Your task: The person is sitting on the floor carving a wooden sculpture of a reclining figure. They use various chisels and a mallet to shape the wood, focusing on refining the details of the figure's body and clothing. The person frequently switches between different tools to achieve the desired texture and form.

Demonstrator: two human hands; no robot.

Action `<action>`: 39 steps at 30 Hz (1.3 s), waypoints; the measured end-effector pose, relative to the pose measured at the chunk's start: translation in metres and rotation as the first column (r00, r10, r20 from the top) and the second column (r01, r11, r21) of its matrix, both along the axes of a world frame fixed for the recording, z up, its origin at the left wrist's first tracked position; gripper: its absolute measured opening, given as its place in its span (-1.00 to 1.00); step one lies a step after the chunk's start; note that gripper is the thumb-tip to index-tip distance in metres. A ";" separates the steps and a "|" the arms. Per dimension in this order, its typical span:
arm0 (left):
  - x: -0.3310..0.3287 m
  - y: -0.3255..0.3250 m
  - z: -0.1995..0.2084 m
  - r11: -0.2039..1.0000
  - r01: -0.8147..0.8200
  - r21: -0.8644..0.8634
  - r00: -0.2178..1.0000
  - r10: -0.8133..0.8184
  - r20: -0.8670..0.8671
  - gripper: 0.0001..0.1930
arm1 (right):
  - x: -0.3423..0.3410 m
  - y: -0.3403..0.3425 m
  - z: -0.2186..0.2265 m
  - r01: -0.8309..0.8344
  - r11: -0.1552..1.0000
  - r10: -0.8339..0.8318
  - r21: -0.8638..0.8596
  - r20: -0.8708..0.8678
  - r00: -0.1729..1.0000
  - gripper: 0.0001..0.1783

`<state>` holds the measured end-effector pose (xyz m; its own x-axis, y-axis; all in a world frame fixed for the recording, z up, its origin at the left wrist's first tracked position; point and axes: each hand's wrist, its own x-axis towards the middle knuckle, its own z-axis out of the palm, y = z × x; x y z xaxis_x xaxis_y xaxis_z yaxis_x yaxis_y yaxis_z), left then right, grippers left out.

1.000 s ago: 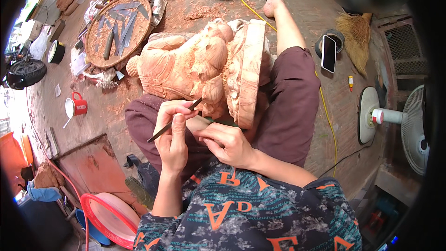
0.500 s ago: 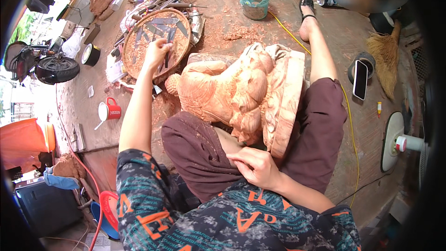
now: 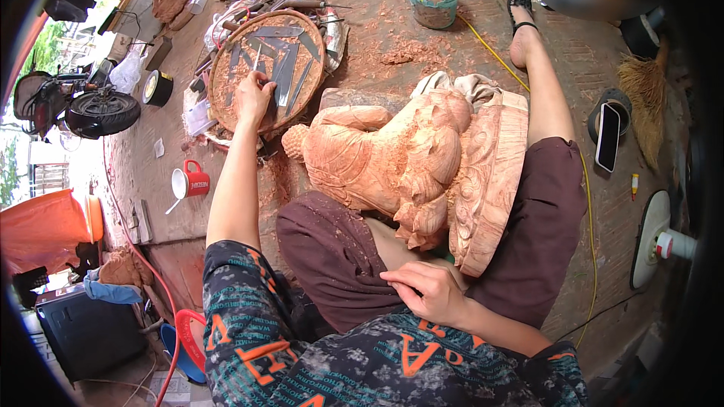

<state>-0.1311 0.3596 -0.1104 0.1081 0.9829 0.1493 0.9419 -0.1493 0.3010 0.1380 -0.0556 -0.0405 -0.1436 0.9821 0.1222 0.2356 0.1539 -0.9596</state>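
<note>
My left hand [image 3: 255, 96] is over the near part of a round woven tray [image 3: 216, 98]. Its fingers are pinched on a slender chisel [image 3: 257, 56] with a pale, narrow end pointing away from me. Several dark flat chisel blades [image 3: 284, 79] lie on the tray beside it. A carved wooden seated figure [image 3: 354, 154] lies on its side between my legs, its head toward the tray and its broad carved base [image 3: 494, 181] to the right. My right hand [image 3: 428, 292] rests at my lap near the base, fingers curled together, with nothing visible in them.
Wood shavings [image 3: 411, 53] litter the floor around a teal bucket [image 3: 434, 0]. A yellow cord [image 3: 483, 44] runs past my right leg. At left are a red mug [image 3: 196, 179] and a black tin [image 3: 157, 88]; at right, a phone [image 3: 608, 137], a straw broom [image 3: 645, 105] and a fan [image 3: 652, 241].
My left hand has shifted leftward over the tray, off the dark blades, and now pinches a slender chisel. My right hand stays at my lap. The whole view has swung slightly left.
</note>
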 end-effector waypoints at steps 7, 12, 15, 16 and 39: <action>-0.006 0.001 -0.018 0.992 -0.024 0.124 0.999 0.029 -0.038 -0.71 | -0.001 -0.003 -0.006 -0.014 1.000 0.014 -0.011 -0.045 0.999 -0.70; -0.009 0.004 -0.018 0.996 -0.048 -0.081 0.997 0.053 0.063 -0.62 | -0.004 -0.006 -0.011 0.005 1.000 -0.005 0.005 -0.057 0.998 -0.74; -0.018 0.009 -0.020 0.940 -0.034 -0.338 0.895 0.180 0.409 -0.67 | -0.006 -0.009 -0.011 -0.018 1.000 0.018 -0.001 -0.068 0.998 -0.73; -0.022 0.012 -0.021 0.941 -0.013 -0.337 0.898 0.159 0.410 -0.69 | -0.006 -0.010 -0.011 0.005 1.000 -0.004 0.010 -0.073 0.997 -0.73; 0.253 -0.102 0.138 0.383 0.816 -0.432 0.481 -0.036 0.876 -0.64 | 0.192 0.235 0.049 -0.168 0.882 0.231 -0.440 0.093 0.968 -0.45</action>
